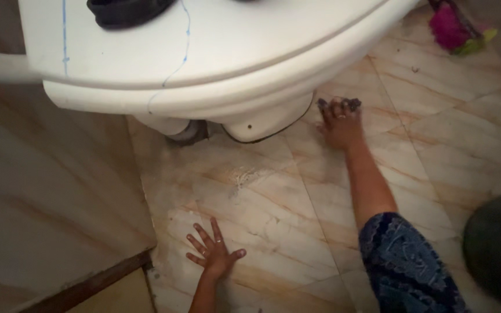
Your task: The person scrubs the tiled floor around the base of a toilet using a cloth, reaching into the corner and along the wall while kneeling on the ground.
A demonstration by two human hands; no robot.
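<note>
Head view shows the dark scrub pad (338, 105) bunched under our right hand (341, 124), pressed to the floor tile (436, 133) just beside the base of the white toilet (262, 119); the pad's long axis looks to run crosswise, parallel to the toilet's rim, though it is too crumpled to tell which way it points. Our left hand (213, 250) lies flat with fingers spread, grasping nothing, on the floor nearer us and well apart from the toilet. We judge the wet-looking tile could let that bracing palm slide, or our knuckles knock the toilet base.
</note>
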